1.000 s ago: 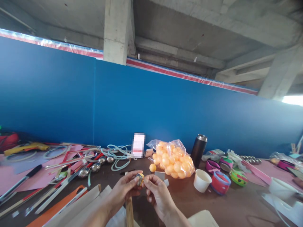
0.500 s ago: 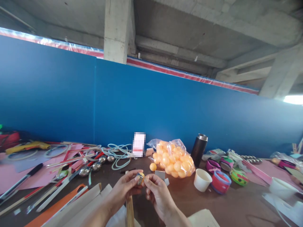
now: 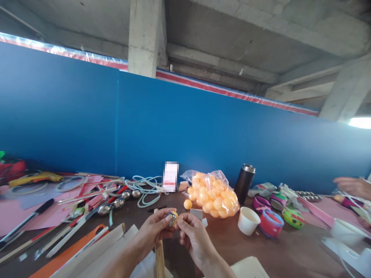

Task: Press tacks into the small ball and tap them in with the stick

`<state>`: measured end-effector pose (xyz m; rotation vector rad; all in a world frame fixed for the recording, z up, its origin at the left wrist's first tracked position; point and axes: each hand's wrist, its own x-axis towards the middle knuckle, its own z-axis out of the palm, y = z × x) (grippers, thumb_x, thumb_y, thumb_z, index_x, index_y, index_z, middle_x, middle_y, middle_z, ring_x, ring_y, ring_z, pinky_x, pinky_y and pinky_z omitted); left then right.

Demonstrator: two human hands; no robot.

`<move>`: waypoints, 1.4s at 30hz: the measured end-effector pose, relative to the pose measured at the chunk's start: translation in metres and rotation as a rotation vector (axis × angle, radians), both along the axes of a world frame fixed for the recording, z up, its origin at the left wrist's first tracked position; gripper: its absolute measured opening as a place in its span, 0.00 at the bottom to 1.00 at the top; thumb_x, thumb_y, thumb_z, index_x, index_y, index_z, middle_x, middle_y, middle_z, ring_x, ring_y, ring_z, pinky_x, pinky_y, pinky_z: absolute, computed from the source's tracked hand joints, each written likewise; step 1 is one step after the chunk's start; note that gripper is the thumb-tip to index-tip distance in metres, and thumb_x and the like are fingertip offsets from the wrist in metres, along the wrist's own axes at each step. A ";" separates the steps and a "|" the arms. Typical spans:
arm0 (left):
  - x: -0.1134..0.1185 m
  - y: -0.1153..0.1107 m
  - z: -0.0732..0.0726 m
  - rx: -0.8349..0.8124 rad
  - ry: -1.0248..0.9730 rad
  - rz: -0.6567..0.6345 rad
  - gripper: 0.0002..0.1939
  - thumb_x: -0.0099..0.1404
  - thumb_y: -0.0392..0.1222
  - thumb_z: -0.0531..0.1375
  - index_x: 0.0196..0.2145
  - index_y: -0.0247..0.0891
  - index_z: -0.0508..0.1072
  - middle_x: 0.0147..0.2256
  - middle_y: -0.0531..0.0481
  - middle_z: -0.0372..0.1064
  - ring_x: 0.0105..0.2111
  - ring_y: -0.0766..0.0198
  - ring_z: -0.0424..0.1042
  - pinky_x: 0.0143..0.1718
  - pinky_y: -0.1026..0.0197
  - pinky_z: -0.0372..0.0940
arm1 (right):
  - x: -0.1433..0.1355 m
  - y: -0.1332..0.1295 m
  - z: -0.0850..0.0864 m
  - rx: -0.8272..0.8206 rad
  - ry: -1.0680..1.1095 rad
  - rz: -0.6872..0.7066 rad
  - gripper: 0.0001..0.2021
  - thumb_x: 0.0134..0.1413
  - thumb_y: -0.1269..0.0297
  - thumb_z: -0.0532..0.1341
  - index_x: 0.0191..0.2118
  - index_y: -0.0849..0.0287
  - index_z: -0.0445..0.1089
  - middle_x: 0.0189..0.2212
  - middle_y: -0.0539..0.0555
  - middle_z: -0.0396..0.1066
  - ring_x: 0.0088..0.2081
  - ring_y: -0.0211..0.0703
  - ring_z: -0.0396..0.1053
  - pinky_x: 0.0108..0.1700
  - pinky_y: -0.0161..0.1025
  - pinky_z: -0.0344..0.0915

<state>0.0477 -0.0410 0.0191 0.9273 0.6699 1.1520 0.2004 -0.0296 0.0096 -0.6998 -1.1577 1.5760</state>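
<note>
Between my hands, at the lower centre, is a small ball (image 3: 173,219), silvery on its left part and orange-yellow at its edge. My left hand (image 3: 158,227) grips it between thumb and fingers from the left. On the right side, my right hand (image 3: 189,228) has its thumb and forefinger pinched at the ball's edge; whatever lies in that pinch is too small to make out. Below the hands stands a wooden stick (image 3: 159,260). Behind them, a loose orange ball (image 3: 188,204) rests beside a clear bag of orange balls (image 3: 213,195).
A white cup (image 3: 248,221), a black bottle (image 3: 245,183) and colourful rolls (image 3: 271,222) stand to the right. Silver bells (image 3: 119,202), sticks, pale tubing (image 3: 145,181) and a marker (image 3: 27,222) lie leftward. Another person's hand (image 3: 355,187) is at the far right.
Another person's hand has come into view at the far right. The ball has turned slightly, showing less orange. My hands have hardly moved.
</note>
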 end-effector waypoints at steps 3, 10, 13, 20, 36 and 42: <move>0.000 0.000 0.000 0.002 -0.001 -0.010 0.19 0.56 0.43 0.59 0.46 0.35 0.67 0.32 0.45 0.71 0.31 0.65 0.70 0.32 0.64 0.64 | 0.000 0.000 0.000 -0.005 0.001 0.007 0.08 0.47 0.62 0.63 0.28 0.62 0.65 0.22 0.48 0.65 0.18 0.27 0.53 0.19 0.28 0.53; 0.000 0.001 -0.002 0.020 0.009 -0.004 0.19 0.57 0.43 0.58 0.46 0.35 0.67 0.32 0.45 0.70 0.31 0.64 0.70 0.32 0.63 0.64 | 0.001 -0.001 0.000 -0.009 -0.006 0.014 0.09 0.48 0.62 0.62 0.28 0.62 0.65 0.22 0.47 0.64 0.17 0.27 0.53 0.20 0.27 0.52; 0.000 0.001 -0.003 0.021 0.011 -0.003 0.19 0.57 0.43 0.58 0.45 0.35 0.68 0.32 0.46 0.70 0.31 0.64 0.70 0.32 0.62 0.64 | 0.001 -0.001 -0.001 -0.004 -0.001 0.018 0.09 0.49 0.62 0.62 0.28 0.62 0.64 0.22 0.47 0.64 0.17 0.27 0.53 0.19 0.28 0.51; 0.000 0.001 -0.002 0.020 0.009 -0.009 0.19 0.57 0.43 0.58 0.45 0.35 0.67 0.32 0.45 0.70 0.32 0.64 0.70 0.32 0.63 0.64 | 0.001 0.001 -0.003 -0.002 0.002 0.025 0.08 0.49 0.63 0.62 0.28 0.62 0.64 0.22 0.47 0.64 0.18 0.27 0.53 0.20 0.28 0.52; 0.000 0.002 -0.005 0.035 0.012 0.000 0.19 0.57 0.44 0.58 0.45 0.35 0.68 0.32 0.45 0.70 0.32 0.64 0.70 0.32 0.63 0.64 | 0.000 -0.001 -0.001 -0.010 0.001 0.014 0.09 0.49 0.62 0.62 0.28 0.62 0.63 0.20 0.46 0.62 0.18 0.27 0.53 0.20 0.27 0.53; 0.000 0.001 -0.003 0.030 0.026 0.001 0.19 0.56 0.44 0.58 0.45 0.35 0.68 0.33 0.45 0.71 0.32 0.64 0.70 0.33 0.63 0.64 | 0.000 0.001 -0.003 0.005 -0.022 0.001 0.09 0.49 0.62 0.62 0.27 0.62 0.63 0.19 0.46 0.62 0.17 0.27 0.53 0.19 0.27 0.54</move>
